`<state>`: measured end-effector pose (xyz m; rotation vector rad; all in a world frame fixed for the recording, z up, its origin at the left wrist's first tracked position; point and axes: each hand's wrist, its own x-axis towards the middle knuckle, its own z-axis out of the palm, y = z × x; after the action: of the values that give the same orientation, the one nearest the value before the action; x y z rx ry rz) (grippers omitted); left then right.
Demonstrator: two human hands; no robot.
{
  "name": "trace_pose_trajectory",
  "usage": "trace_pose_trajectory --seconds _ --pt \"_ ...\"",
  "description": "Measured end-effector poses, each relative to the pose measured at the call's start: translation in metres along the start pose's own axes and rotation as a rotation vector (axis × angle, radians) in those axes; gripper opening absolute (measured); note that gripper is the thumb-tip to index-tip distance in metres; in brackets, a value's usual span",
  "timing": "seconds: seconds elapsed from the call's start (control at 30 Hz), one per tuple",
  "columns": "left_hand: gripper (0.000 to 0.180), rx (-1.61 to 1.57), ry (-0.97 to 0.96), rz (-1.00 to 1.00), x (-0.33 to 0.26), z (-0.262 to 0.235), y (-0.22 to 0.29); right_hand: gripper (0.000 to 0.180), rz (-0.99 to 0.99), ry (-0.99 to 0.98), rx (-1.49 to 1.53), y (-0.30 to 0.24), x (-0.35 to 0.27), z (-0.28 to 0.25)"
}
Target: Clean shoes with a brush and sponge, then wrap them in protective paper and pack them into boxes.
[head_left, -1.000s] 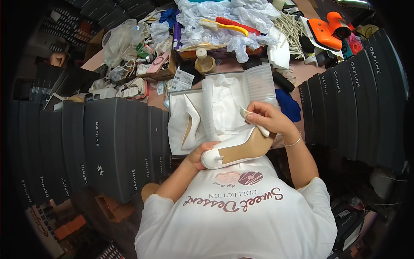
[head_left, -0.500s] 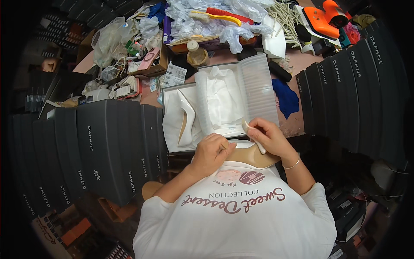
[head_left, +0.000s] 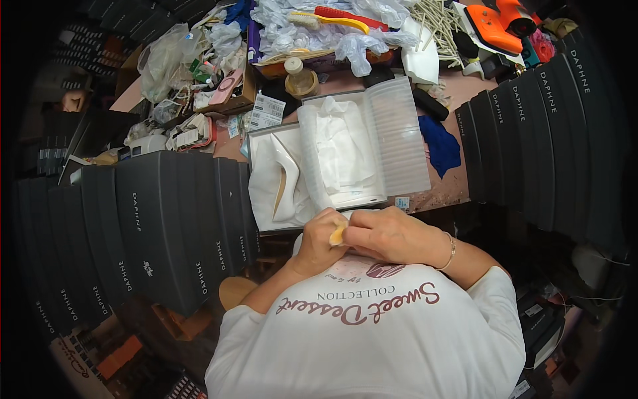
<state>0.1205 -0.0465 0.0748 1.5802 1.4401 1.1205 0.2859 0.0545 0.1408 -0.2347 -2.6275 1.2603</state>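
In front of my chest my two hands meet, fingers closed. My left hand (head_left: 318,243) grips a white high-heeled shoe, which the hands almost fully hide now; half a second ago its tan sole showed. A small, soft-looking yellowish piece (head_left: 337,234) is pinched in the fingers of my right hand (head_left: 395,236) and pressed up against the left fist. Just beyond the hands lies an open shoebox (head_left: 266,228). On white paper in its left part rests another glossy white high-heeled shoe (head_left: 287,183), tan inside. White tissue (head_left: 342,143) and a translucent ribbed sheet (head_left: 402,139) cover the right part.
Dark shoeboxes stand in rows at the left (head_left: 159,226) and right (head_left: 558,133). Behind the open box are a bottle (head_left: 300,80), a label sheet (head_left: 267,111), a blue cloth (head_left: 440,146) and a bin of crumpled plastic with brushes (head_left: 339,23). An orange tool (head_left: 492,30) sits far right.
My right hand has moved left with the yellowish piece to meet my left hand. The held shoe's sole has gone out of sight behind the hands.
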Motion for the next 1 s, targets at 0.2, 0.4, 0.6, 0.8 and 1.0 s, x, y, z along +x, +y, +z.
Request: trace_pose_trajectory --seconds 0.2,0.4,0.6,0.8,1.0 --pt "0.012 -0.088 -0.001 -0.025 0.001 0.0 0.007 0.013 0.031 0.175 -0.055 -0.003 0.003 -0.002" --pt "0.016 0.033 0.054 -0.093 0.004 -0.003 0.0 0.01 0.21 0.231 -0.069 0.039 -0.009 -0.009" --pt "0.027 -0.828 0.484 -0.626 0.009 -0.023 -0.051 0.012 0.514 0.892 -0.168 0.156 -0.019 -0.072" --pt "0.027 -1.42 0.761 -0.834 0.015 -0.026 -0.076 0.047 0.552 0.812 -0.42 0.2 -0.031 -0.052" --pt "0.023 -1.391 0.728 -0.783 0.044 0.015 -0.045 0.082 0.285 0.313 0.383 0.052 0.015 0.022"
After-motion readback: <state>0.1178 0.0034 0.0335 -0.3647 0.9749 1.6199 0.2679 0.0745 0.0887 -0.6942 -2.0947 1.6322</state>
